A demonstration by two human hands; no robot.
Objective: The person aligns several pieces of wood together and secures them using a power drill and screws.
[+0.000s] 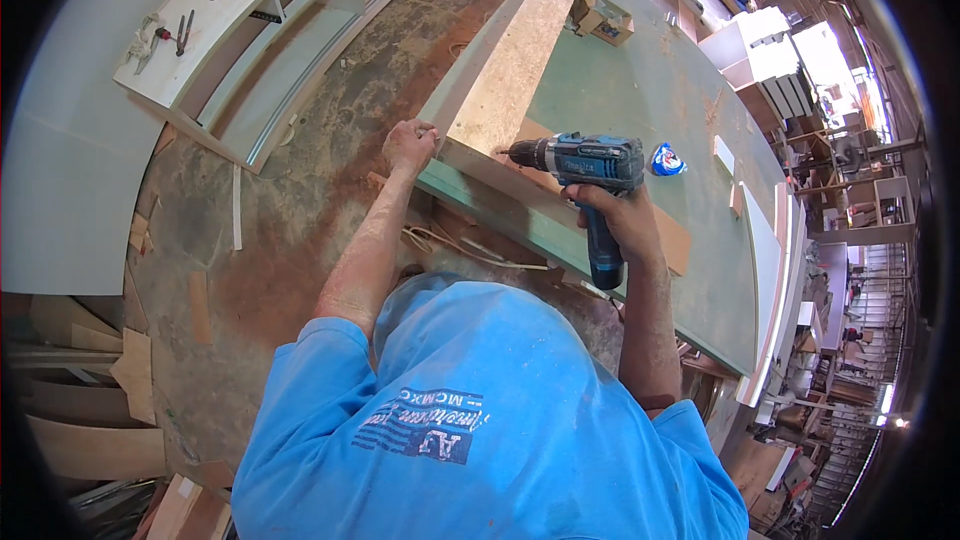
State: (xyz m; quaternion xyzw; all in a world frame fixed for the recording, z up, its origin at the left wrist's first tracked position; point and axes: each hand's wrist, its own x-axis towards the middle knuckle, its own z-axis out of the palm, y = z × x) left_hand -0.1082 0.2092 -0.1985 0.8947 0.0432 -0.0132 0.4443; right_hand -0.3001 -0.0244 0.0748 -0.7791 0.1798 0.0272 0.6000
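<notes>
My right hand [622, 218] is wrapped round the handle of a blue and black cordless drill [598, 162]. The drill lies level, its chuck pointing left, and its tip meets or nearly meets the joint of two boards. A long pale board [525, 40] runs away from me, and its near end touches a narrower wooden strip [510, 178] lying crosswise. My left hand [410, 146] is closed at the corner where they meet, its fingertips on the board's edge. Whether a screw sits at the drill's tip is too small to tell.
The boards lie on a green worktable [650, 80], with a small cardboard box [604, 18] and a blue and white packet [667, 160]. To the left stands a white cabinet frame [200, 20] with pliers [185, 32] on it. Wood offcuts [135, 375] litter the floor.
</notes>
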